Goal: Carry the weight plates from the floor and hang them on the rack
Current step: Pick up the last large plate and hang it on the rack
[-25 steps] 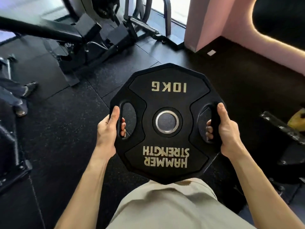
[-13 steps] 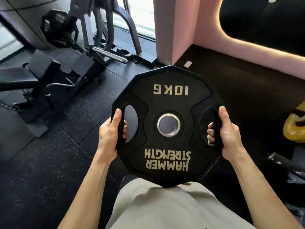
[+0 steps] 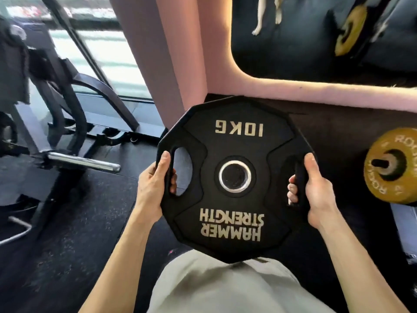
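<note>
Left to right: chrome bar (image 3: 83, 163) of a blurred machine; left hand (image 3: 151, 188) and right hand (image 3: 316, 188), fingers (image 3: 292, 191) curled through the side slots, holding the black weight plate (image 3: 234, 141) above the floor, face up, lettering inverted, near edge meeting the shirt; yellow plate (image 3: 392, 166), cut off at the frame edge.

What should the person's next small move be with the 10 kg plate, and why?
Probably keep carrying the black plate to the right, toward the yellow plate already hanging on a peg. Both the left hand and the right hand grip its handle slots and it is off the floor, so only lining up its centre hole with a free peg remains; none shows yet.
</note>
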